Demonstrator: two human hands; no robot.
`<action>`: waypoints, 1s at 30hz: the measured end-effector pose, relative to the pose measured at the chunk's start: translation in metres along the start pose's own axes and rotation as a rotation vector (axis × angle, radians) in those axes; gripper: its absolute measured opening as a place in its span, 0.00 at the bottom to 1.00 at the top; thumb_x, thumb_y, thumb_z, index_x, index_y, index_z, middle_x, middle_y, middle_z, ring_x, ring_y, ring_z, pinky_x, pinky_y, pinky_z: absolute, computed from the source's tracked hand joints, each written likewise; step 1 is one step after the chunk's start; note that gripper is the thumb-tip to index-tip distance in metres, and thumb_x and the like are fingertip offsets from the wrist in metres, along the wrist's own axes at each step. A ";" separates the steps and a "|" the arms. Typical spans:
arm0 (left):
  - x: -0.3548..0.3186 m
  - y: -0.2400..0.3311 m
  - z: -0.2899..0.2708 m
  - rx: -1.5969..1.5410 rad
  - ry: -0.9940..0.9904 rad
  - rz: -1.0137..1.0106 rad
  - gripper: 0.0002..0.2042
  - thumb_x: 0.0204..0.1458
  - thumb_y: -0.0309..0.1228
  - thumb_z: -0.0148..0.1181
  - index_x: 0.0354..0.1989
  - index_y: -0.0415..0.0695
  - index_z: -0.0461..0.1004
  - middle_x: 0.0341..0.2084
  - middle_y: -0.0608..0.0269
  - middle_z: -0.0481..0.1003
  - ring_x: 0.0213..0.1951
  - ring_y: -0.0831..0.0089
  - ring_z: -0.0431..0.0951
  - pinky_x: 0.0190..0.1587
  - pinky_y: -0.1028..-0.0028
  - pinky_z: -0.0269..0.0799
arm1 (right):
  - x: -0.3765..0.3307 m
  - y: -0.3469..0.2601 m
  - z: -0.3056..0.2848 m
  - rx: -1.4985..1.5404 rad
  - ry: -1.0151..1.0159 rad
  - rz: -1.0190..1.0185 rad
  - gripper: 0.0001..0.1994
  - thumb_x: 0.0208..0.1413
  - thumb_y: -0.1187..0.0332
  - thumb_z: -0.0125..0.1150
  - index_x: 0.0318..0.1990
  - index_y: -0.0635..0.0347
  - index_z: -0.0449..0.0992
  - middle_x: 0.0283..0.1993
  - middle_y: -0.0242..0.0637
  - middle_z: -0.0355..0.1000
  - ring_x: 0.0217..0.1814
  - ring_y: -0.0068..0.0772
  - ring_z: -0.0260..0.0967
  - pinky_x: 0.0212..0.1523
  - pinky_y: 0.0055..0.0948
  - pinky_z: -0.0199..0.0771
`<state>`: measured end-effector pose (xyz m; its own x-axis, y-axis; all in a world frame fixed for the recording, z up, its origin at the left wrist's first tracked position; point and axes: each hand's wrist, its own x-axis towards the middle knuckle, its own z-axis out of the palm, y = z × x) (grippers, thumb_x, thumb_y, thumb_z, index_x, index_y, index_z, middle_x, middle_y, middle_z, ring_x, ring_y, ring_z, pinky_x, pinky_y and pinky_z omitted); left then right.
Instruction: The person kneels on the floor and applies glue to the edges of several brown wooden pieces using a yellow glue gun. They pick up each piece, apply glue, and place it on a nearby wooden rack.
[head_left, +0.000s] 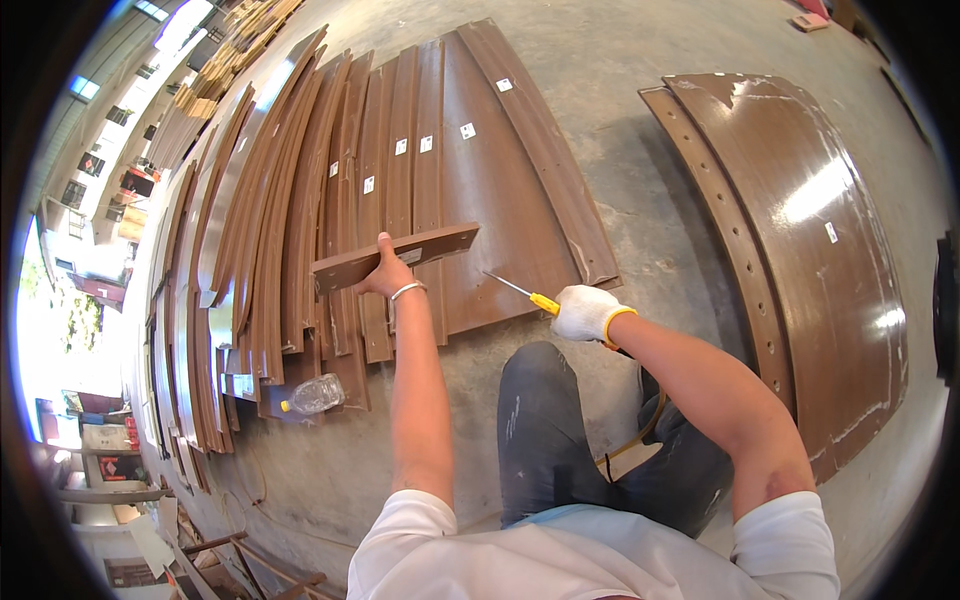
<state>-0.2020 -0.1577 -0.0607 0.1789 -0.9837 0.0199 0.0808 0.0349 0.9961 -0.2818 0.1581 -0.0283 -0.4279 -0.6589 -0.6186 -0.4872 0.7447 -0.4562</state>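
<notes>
My bare left hand [388,275], with a pale band at its wrist, is closed around a short brown board [445,240] and holds it raised over several long brown panels [500,190]. My right hand [585,314] wears a white work glove with a yellow cuff. It grips a screwdriver [544,303] by its yellow handle. The thin metal shaft points left toward the wide panel below the board. Whether its tip touches that panel, I cannot tell.
A clear plastic bottle [318,393] with a yellow cap lies by the panels' near ends. To the right, a large glossy brown panel [800,220] rests beside a strip with a row of holes [735,230]. Stacked lumber [235,60] stands at the far left.
</notes>
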 end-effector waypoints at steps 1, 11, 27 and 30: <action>-0.004 -0.004 -0.001 -0.012 -0.031 0.018 0.48 0.46 0.36 0.81 0.63 0.30 0.46 0.61 0.35 0.59 0.61 0.46 0.71 0.67 0.58 0.77 | 0.001 0.002 -0.002 -0.004 -0.054 -0.001 0.15 0.54 0.64 0.59 0.42 0.65 0.85 0.40 0.54 0.83 0.43 0.53 0.83 0.45 0.45 0.81; -0.050 -0.099 -0.017 0.366 -0.764 0.555 0.47 0.44 0.27 0.78 0.68 0.42 0.50 0.63 0.54 0.60 0.66 0.58 0.65 0.69 0.58 0.67 | 0.020 0.032 -0.016 0.057 0.097 0.130 0.17 0.56 0.66 0.55 0.47 0.63 0.84 0.42 0.52 0.83 0.42 0.51 0.84 0.44 0.44 0.83; -0.011 -0.058 -0.012 1.657 -1.351 0.232 0.47 0.47 0.50 0.72 0.77 0.48 0.61 0.61 0.42 0.75 0.63 0.47 0.74 0.65 0.53 0.66 | 0.011 0.026 -0.012 0.066 0.010 0.106 0.16 0.54 0.66 0.56 0.43 0.64 0.85 0.36 0.49 0.83 0.36 0.49 0.83 0.40 0.43 0.81; -0.023 -0.042 -0.028 2.131 -1.186 0.956 0.43 0.51 0.53 0.69 0.77 0.59 0.61 0.65 0.48 0.71 0.68 0.51 0.67 0.68 0.49 0.58 | 0.012 0.029 -0.010 0.063 0.040 0.102 0.16 0.54 0.66 0.56 0.43 0.65 0.84 0.36 0.50 0.83 0.36 0.48 0.83 0.39 0.43 0.81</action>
<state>-0.1819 -0.1312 -0.1050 -0.7395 -0.5184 -0.4294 -0.2904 0.8212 -0.4913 -0.3088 0.1707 -0.0425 -0.5035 -0.5819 -0.6386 -0.3908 0.8126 -0.4324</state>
